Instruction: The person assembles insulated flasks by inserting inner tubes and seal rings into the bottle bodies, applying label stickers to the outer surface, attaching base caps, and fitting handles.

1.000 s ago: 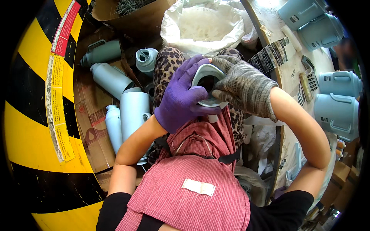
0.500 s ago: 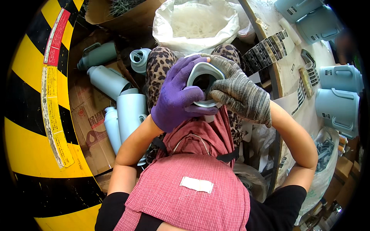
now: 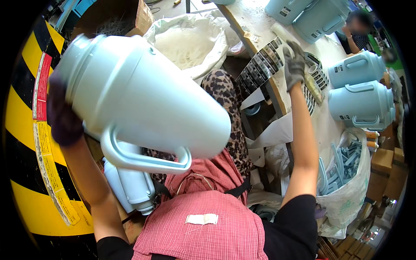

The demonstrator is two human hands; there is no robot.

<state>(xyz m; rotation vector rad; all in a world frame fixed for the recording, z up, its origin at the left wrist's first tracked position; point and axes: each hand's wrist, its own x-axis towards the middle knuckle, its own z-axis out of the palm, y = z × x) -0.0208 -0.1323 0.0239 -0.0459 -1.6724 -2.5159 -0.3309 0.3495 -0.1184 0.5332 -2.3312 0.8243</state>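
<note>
Pale blue plastic fills the middle of the view — a large jug body [image 3: 143, 95] with a looped handle underneath, lifted close to the camera and tipped so its neck points up and to the left. The left hand [image 3: 63, 117], in a purple glove, grips it near the neck end, fingers wrapped around the far side. The right hand [image 3: 294, 65], in a grey knitted glove, is stretched out well away from the jug, over the workbench [image 3: 260, 26]; its fingers hang loosely curled, and I cannot tell whether they touch the strip of dark labels [image 3: 264, 69] lying just beside them. Finished jugs [image 3: 359, 99] in the same blue stand further along the bench. Below the right arm sits a white sack of blue handles [image 3: 342, 169] — more jug bodies [image 3: 130, 186] lie by the person's left knee, above a red checked apron [image 3: 203, 229].
</note>
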